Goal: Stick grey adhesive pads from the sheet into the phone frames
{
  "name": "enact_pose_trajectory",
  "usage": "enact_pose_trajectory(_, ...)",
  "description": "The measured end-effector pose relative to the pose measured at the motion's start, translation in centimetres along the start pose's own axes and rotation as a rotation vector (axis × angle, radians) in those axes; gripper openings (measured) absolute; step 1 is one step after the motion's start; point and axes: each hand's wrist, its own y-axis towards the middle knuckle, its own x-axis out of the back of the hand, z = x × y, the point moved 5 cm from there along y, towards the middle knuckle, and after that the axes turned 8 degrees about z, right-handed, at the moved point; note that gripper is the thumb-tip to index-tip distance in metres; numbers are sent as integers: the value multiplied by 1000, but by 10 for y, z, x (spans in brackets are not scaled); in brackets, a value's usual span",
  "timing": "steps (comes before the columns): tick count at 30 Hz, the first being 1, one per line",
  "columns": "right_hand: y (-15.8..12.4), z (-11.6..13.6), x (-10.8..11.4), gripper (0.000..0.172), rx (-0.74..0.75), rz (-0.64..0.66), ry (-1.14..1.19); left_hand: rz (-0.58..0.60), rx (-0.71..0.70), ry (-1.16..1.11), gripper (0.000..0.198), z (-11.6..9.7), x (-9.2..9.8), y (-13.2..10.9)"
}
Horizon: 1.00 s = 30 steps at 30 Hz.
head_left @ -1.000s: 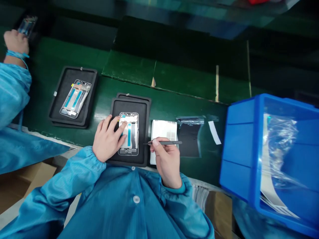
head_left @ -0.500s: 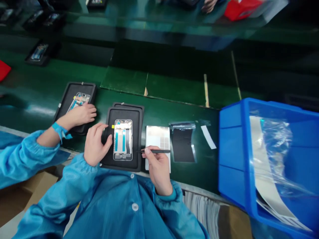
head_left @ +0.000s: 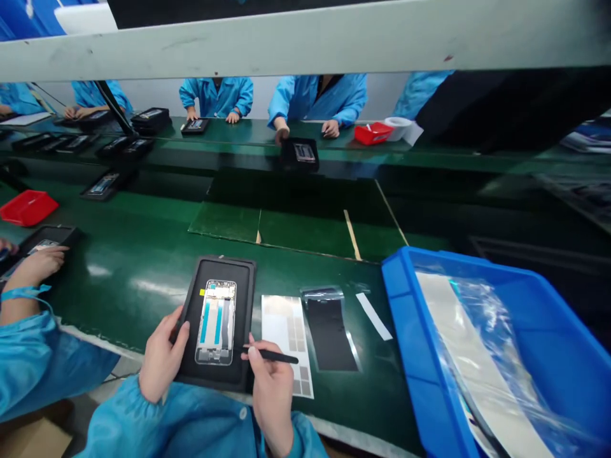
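Observation:
A black tray [head_left: 243, 299] lies on the green belt in front of me with a phone frame [head_left: 216, 321] in it, showing two blue strips. My left hand [head_left: 160, 362] grips the tray's left edge, thumb on top. My right hand [head_left: 270, 391] pinches black tweezers [head_left: 267, 355], their tip over the tray's lower right, beside the phone frame. A white sticker sheet [head_left: 286, 331] with grey squares lies just right of the tray, partly under my right hand.
A black sheet in a clear sleeve [head_left: 329, 327] and a white strip [head_left: 373, 316] lie further right. A blue bin [head_left: 482, 356] with plastic-wrapped sheets fills the right. A co-worker's hand [head_left: 33, 267] rests on another tray at left; more people and trays line the far side.
My head has lifted, bringing the far side of the line into view. My left hand moved from the phone frame to the tray's left edge. The co-worker's tray has shifted away left.

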Motion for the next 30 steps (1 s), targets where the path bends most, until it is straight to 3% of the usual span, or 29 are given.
enact_pose_trajectory(4,6,13,-11,22,51,91,104,-3,101,-213,64,17,30,30)
enact_pose_trajectory(7,6,20,-9,22,4,182,102,-139,194,-213,61,34,77,64)
enact_pose_trajectory(11,-1,29,7,22,-72,264,-21,-159,255,-117,56,48,130,103)
enact_pose_trajectory(13,-6,34,18,19,-90,282,-51,-143,258,-43,51,50,142,114)
enact_pose_trajectory(16,-12,39,38,17,-97,265,-63,-155,220,93,45,40,142,119)
enact_pose_trajectory(19,-15,41,63,18,-90,222,-93,-186,58,290,50,6,119,112)
enact_pose_trajectory(22,-14,46,89,19,-62,133,-135,-115,-290,503,43,-50,69,94)
enact_pose_trajectory(26,-10,62,116,22,-4,-25,-248,153,-651,466,33,-115,-17,61)
enact_pose_trajectory(30,2,89,126,19,90,-84,-391,413,-838,458,28,-149,-94,35)
